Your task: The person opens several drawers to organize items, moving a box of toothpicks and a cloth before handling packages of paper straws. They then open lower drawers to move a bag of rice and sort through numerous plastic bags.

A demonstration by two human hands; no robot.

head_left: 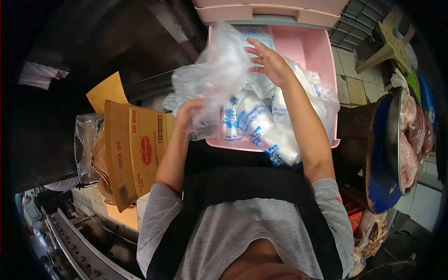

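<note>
A bunch of clear plastic bags (210, 70) hangs over the left side of an open pink drawer (332, 65). My left hand (188, 113) is closed round the lower part of this bunch, and folds of plastic cover some of its fingers. My right hand (270, 63) is over the drawer with its fingers spread, close to the right edge of the bunch and holding nothing. Below both hands the drawer holds several packs of plastic bags (254, 119) with blue print, some bulging over the front rim.
A cardboard carton (135, 149) with folded paper stands at the left. At the right, a metal tray of raw meat (407, 144) rests beside a blue-topped surface (380, 154). A beige plastic stool (389, 42) is at the upper right, and a stove-like unit (79, 247) at lower left.
</note>
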